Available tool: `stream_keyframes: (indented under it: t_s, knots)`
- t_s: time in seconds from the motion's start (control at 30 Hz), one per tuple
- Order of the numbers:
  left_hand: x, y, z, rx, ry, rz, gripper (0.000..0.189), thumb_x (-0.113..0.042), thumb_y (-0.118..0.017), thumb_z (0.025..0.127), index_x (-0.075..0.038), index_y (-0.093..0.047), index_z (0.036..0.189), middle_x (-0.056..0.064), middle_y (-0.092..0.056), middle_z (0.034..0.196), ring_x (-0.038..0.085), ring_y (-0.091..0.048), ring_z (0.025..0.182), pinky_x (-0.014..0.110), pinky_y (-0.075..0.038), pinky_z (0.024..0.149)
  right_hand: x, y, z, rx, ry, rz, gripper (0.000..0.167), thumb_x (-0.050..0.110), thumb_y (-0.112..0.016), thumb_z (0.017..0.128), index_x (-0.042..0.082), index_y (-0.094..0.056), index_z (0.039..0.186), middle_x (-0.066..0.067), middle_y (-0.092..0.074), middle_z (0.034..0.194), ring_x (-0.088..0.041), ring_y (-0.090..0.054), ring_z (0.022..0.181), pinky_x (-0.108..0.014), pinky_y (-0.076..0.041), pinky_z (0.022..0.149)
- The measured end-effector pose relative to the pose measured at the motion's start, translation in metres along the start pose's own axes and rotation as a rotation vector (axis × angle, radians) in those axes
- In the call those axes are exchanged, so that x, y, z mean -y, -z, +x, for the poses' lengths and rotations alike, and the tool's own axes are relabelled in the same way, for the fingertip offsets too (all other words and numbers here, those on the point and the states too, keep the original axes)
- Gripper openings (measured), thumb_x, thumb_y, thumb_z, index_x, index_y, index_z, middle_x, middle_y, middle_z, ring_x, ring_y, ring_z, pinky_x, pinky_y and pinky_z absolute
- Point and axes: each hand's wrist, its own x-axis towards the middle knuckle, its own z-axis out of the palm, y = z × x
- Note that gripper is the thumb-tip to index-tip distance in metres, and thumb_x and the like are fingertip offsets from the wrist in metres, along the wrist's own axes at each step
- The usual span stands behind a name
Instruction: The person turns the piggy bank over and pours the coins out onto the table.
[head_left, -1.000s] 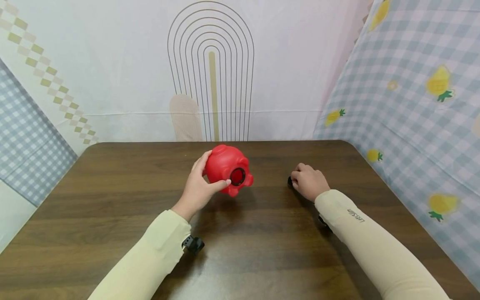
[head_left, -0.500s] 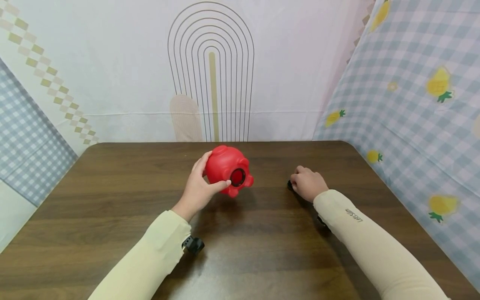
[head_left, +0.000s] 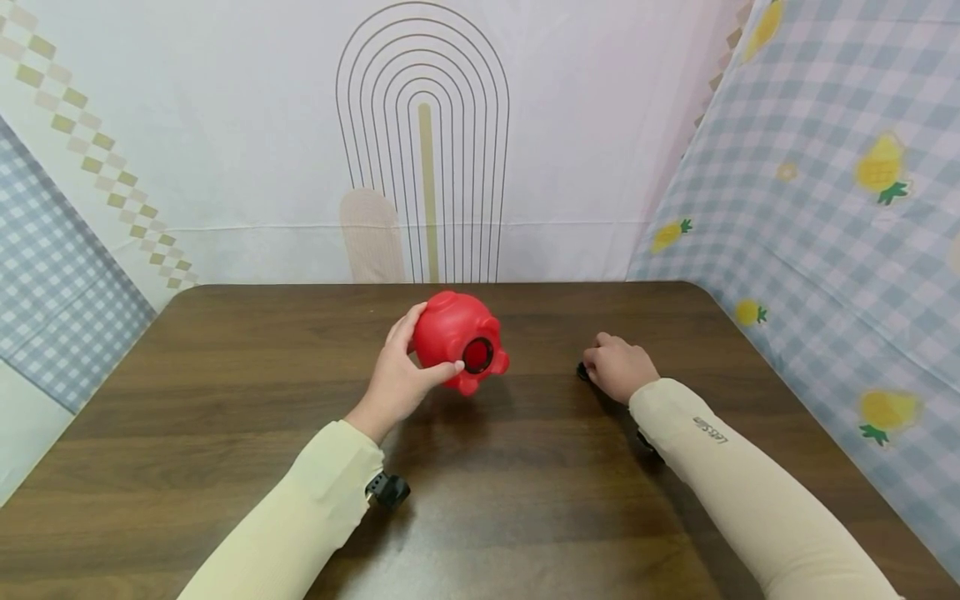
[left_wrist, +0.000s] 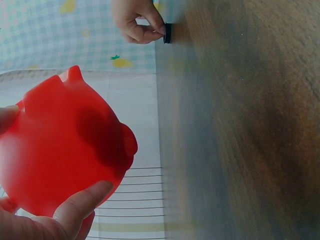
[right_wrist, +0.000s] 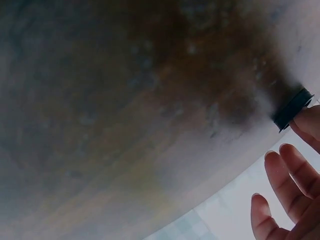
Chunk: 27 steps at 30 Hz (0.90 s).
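A red piggy bank point(head_left: 450, 329) is tilted on its side above the tabletop, its feet and a round black-rimmed hole point(head_left: 477, 355) facing the head camera. My left hand point(head_left: 397, 375) grips it from the left, thumb close to the hole and fingers round the far side. Farther right, my right hand point(head_left: 621, 368) pinches a small black round cap point(head_left: 582, 372) low at the table surface. In the left wrist view, that hand's thumb and a finger meet at the cap point(left_wrist: 167, 33). The right wrist view shows its other fingers point(right_wrist: 287, 175) apart from the cap point(right_wrist: 292, 109).
Both hands work over a dark brown wooden table point(head_left: 487, 500) with rounded far corners. A white patterned cloth point(head_left: 262, 150) hangs behind it, and blue checked cloth with pineapples point(head_left: 817, 208) hangs at the right. A black wrist camera point(head_left: 388, 490) is on the left sleeve.
The right hand and the cap have shifted slightly toward me, and the cap looks flatter and lower at the table. The left hand and piggy bank have hardly moved.
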Motion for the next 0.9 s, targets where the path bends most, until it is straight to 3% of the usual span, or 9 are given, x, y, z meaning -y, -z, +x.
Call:
stream_keyframes:
  t_s: [0.33,0.67,0.9]
  knots:
    - [0.002,0.000,-0.002,0.029,0.000,0.001,0.087,-0.019,-0.079,0.076,-0.024,-0.031,0.149,0.003,-0.036,0.145,0.028,-0.041,0.127,0.046,-0.054,0.087,0.000,0.007,-0.004,0.040,-0.019,0.022,0.004,0.013,-0.068,0.089,0.012,-0.071,0.089,-0.008,-0.054,0.085,-0.022,-0.054,0.070,-0.039,-0.049,0.053]
    - [0.003,-0.002,-0.005,0.028,-0.035,-0.003,0.085,-0.019,-0.078,0.078,-0.022,-0.032,0.149,0.003,-0.035,0.147,0.027,-0.041,0.128,0.046,-0.054,0.088,-0.002,0.015,-0.004,0.059,-0.084,0.148,0.015,0.020,-0.063,0.093,0.009,-0.069,0.102,-0.012,-0.058,0.100,-0.025,-0.059,0.083,-0.043,-0.052,0.068]
    - [0.003,-0.002,-0.007,0.019,-0.095,0.006,0.086,-0.017,-0.080,0.075,-0.023,-0.034,0.148,0.001,-0.034,0.147,0.025,-0.040,0.128,0.046,-0.054,0.088,0.006,0.021,-0.001,0.068,-0.127,0.246,0.029,0.023,-0.059,0.096,0.005,-0.065,0.118,-0.016,-0.057,0.113,-0.030,-0.060,0.095,-0.048,-0.052,0.078]
